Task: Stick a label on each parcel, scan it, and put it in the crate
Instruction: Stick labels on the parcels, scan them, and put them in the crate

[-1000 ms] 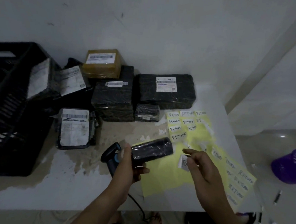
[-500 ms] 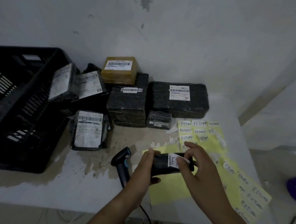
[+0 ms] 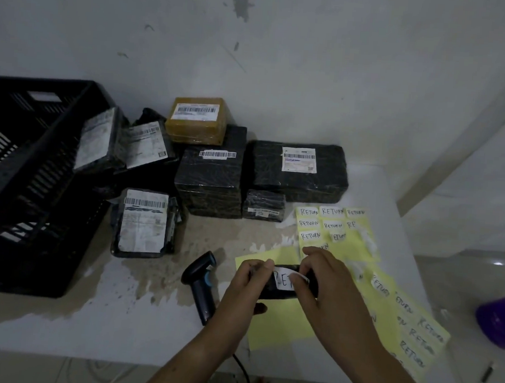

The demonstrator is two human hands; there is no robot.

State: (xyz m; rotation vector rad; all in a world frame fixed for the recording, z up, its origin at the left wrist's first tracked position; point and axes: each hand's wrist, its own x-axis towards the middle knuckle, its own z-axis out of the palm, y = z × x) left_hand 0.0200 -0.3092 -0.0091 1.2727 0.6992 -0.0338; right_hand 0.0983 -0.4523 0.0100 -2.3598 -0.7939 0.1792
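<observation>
The white table [image 3: 86, 329] carries the whole job, and the black crate [image 3: 37, 176] at its left end is the biggest thing on it. From here the crate's inside is too dim for me to count what has gone in. Beside it, the pile of waiting parcels [image 3: 210, 185] runs from the crate wall to the middle of the table, at least seven of them. I see shipping barcodes on them but no RETURN sticker, so I judge most of the work is ahead.

The yellow label sheets [image 3: 338, 230] lie to the right. They show gaps among the handwritten stickers, which suggests some have been used.

My left hand [image 3: 244, 286] is curled round the left end of the small black parcel [image 3: 280, 295], holding it clear of the table above a yellow sheet. My right hand [image 3: 325, 283] has its fingers bent over the parcel's other end, pinching the label [image 3: 284, 280] against the wrap. The label's left part looks laid down, while its right edge curls up, so I take sticking as half finished.

The scanner [image 3: 200, 280] lies on the table just left of my left hand, with nobody holding it. For this parcel, pressing the label flat, scanning and putting it in the crate all remain
</observation>
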